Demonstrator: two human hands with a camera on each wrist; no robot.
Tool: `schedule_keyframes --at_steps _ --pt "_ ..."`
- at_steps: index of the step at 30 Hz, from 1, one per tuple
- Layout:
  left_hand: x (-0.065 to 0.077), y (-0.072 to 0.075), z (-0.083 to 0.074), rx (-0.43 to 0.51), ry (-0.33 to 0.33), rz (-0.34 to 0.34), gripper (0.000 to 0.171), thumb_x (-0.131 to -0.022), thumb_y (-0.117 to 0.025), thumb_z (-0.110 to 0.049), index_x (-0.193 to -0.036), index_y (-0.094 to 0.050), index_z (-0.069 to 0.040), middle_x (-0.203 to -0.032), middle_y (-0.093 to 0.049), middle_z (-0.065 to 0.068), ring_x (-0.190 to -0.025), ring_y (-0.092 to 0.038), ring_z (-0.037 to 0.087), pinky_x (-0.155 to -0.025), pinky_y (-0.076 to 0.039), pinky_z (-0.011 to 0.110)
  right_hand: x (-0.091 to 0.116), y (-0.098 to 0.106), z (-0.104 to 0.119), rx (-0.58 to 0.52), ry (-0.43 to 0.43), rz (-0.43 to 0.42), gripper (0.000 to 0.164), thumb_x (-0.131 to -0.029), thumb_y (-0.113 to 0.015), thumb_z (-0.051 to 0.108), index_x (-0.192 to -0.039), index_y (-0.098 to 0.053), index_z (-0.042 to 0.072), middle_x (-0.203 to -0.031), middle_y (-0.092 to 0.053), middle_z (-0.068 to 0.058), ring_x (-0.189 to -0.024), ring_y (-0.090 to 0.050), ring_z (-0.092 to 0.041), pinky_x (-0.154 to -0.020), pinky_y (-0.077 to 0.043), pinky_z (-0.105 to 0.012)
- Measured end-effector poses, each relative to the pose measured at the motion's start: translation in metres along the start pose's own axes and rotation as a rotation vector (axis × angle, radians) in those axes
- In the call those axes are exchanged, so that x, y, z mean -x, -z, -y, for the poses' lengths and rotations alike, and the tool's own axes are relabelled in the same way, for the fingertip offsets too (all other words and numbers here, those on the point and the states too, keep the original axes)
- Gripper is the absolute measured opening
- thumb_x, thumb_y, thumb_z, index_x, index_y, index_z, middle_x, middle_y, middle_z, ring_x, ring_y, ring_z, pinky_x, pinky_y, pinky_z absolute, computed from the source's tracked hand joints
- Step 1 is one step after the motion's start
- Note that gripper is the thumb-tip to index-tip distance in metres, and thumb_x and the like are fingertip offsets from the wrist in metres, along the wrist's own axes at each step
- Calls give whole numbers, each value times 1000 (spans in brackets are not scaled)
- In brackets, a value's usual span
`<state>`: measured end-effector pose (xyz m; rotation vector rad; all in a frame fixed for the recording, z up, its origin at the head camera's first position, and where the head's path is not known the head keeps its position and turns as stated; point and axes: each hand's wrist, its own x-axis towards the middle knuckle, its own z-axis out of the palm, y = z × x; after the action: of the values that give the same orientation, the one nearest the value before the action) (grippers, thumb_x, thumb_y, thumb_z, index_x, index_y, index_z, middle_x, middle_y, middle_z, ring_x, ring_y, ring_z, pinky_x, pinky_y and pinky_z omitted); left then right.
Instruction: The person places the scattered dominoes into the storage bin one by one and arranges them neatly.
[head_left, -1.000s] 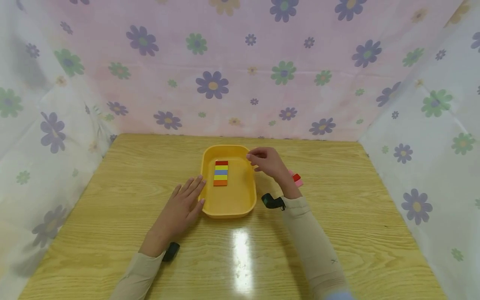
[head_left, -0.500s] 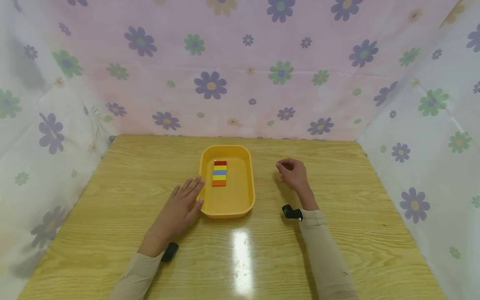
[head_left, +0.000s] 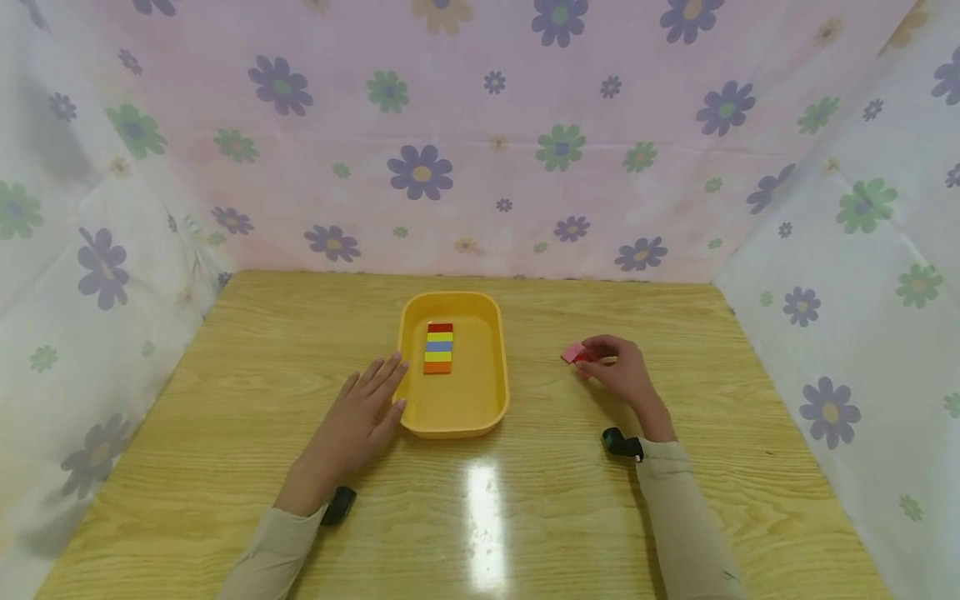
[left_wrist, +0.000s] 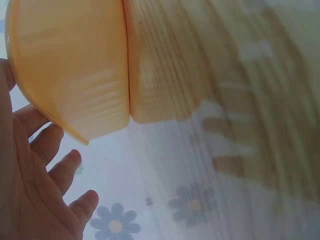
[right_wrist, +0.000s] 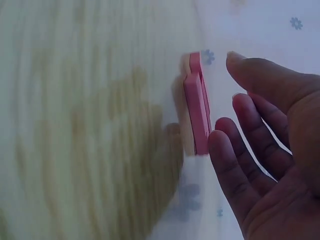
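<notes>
A yellow tray [head_left: 491,429] stands on the table, a row of flat tiles [head_left: 439,347] in red, yellow, blue, yellow and orange lying along its left side. My left hand [head_left: 352,429] rests at the tray's left rim with fingers extended; the left wrist view has the fingertips against the rim. To the right of the tray, my right hand [head_left: 618,371] hovers right at a small group of tiles. A pink tile [head_left: 572,352] shows in front of the fingertips, and a red tile [head_left: 587,357] is partly hidden by them. In the right wrist view, thumb and fingers stand apart around the pink tiles [right_wrist: 197,110].
The wooden table [head_left: 300,317] meets a flowered cloth [head_left: 495,142] at the back and on both sides. A black wrist camera [head_left: 622,443] sits on the right wrist, another camera [head_left: 339,506] on the left.
My right hand has moved from the tray's right rim rightward and toward me, to the pink and red tiles. The left hand has stayed at the left rim.
</notes>
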<state>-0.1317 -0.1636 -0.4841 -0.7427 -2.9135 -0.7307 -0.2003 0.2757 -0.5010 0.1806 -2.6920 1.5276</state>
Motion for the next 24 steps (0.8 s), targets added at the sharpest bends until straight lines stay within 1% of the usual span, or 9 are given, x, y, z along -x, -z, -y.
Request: schedule_keyframes --at_steps 2,5,7,10,15,19,24 --pt "0 1 0 2 0 0 59 -108 -48 -30 -160 -32 -9 -168 -26 10 -155 -21 38 -122 -16 65 3 4 -2 22 -6 11 37 -88 -81 11 -119 -69 -5 -111 -71 -24 -101 -66 -35 -78 -55 -19" --pt "0 1 0 8 1 4 59 -108 -48 -30 -160 -32 -9 -168 -26 10 -155 -21 38 -122 -16 65 6 10 -6 86 -6 29 33 -88 -82 14 -114 -71 -3 -110 -71 -21 -97 -66 -33 -78 -56 -27" --pt "1 1 1 11 1 4 59 -108 -49 -29 -160 -31 -9 -168 -26 10 -155 -21 38 -122 -15 65 8 13 -7 121 -8 43 30 -88 -81 13 -111 -72 -3 -111 -71 -21 -96 -65 -33 -77 -56 -31" --pt "1 0 1 17 3 4 59 -108 -49 -30 -161 -31 -10 -168 -25 9 -155 -20 37 -122 -15 65 9 16 -9 164 -6 70 26 -89 -78 7 -111 -72 -5 -114 -69 -23 -97 -64 -35 -77 -55 -33" --pt "1 0 2 20 -2 6 59 -109 -47 -32 -161 -30 -11 -168 -24 8 -155 -20 37 -122 -14 65 9 18 -12 199 14 92 25 -89 -76 3 -112 -71 -5 -116 -67 -24 -99 -62 -35 -80 -53 -37" --pt "0 0 2 21 -7 0 59 -109 -47 -32 -161 -30 -11 -168 -25 8 -155 -21 37 -122 -14 64 9 19 -14 216 19 112 27 -89 -78 5 -113 -71 -5 -116 -67 -24 -97 -60 -34 -83 -51 -40" --pt "1 0 2 11 -10 -8 59 -109 -47 -33 -161 -30 -12 -168 -25 7 -155 -22 36 -123 -15 63 11 21 -11 231 -26 148 30 -88 -78 9 -115 -71 -3 -115 -66 -21 -100 -58 -34 -88 -50 -45"
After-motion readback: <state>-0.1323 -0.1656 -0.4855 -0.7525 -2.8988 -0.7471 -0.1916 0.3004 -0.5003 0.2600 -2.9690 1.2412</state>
